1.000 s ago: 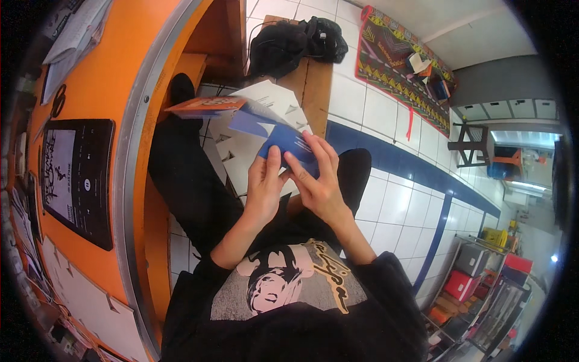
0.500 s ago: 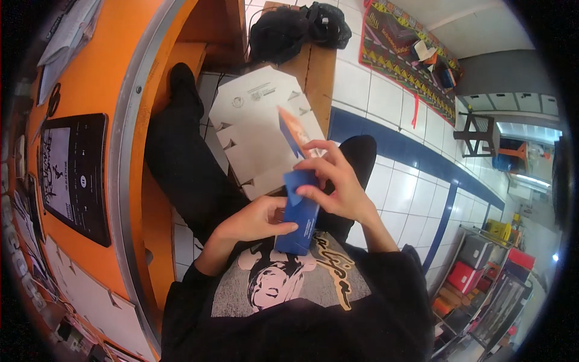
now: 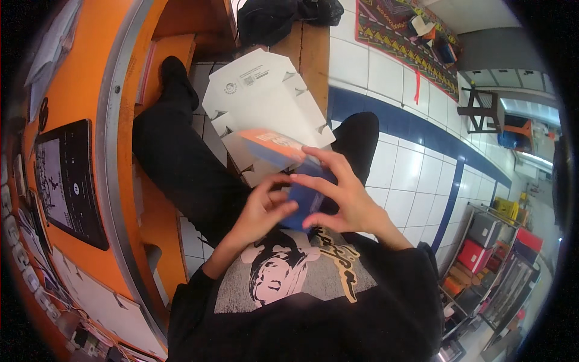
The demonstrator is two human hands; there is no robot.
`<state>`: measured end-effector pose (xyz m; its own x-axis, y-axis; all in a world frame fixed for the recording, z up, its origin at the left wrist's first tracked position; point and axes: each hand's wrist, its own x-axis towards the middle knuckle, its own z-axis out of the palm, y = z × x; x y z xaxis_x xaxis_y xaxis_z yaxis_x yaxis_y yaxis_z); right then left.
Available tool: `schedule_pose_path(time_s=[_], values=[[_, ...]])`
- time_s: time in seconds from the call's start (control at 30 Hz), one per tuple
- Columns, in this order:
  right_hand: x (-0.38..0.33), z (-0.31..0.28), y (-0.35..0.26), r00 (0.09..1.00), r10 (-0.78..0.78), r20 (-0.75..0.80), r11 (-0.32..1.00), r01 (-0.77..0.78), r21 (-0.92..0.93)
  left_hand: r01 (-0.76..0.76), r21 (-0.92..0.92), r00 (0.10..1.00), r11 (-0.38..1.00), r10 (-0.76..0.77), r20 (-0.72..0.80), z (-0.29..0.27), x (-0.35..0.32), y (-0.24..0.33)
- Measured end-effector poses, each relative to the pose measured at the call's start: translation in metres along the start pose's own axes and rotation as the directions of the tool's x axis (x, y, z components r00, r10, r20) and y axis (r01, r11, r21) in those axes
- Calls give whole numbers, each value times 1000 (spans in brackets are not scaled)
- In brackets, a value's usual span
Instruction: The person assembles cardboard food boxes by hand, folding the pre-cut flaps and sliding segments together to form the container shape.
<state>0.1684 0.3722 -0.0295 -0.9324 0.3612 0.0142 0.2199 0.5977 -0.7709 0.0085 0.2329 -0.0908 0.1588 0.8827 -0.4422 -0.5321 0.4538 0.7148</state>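
Note:
A blue printed carton (image 3: 304, 198) with an orange and white panel (image 3: 274, 143) is held up in front of my chest, the panel standing out toward the far left and partly blurred. My right hand (image 3: 350, 196) grips it from the right, fingers over its upper part and thumb lower down. At its left side my left hand (image 3: 259, 211) has its fingers curled and its thumb against the blue face. Beyond the carton, a flat white die-cut cardboard sheet (image 3: 268, 87) with small slots lies over my lap and the wooden bench; the carton hides its near part.
An orange desk (image 3: 78, 90) with a metal edge runs along the left, bearing a tablet (image 3: 69, 181). Black bags (image 3: 265, 21) rest on the wooden bench (image 3: 310, 60). A patterned mat (image 3: 392, 42), a dark stool (image 3: 482, 111) and a loaded rack (image 3: 476, 247) stand on the right.
The carton has turned, so its orange panel now swings out to the left instead of standing upright. Both hands have shifted on it. The view has moved slightly.

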Motion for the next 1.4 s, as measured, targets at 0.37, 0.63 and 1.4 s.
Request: schedule_pose_path(time_s=[0.37, 0.63, 1.4], values=[[9, -26, 44, 546, 390, -741, 814, 171, 555, -397, 246, 916, 884, 367, 162, -31, 20, 52], [9, -4, 97, 360, 584, -728, 811, -311, 496, -475, 842, 810, 257, 502, 304, 9, 35, 23], [-7, -18, 11, 978, 175, -117, 984, -176, -2, -16, 333, 934, 943, -105, 342, -12, 64, 1]])
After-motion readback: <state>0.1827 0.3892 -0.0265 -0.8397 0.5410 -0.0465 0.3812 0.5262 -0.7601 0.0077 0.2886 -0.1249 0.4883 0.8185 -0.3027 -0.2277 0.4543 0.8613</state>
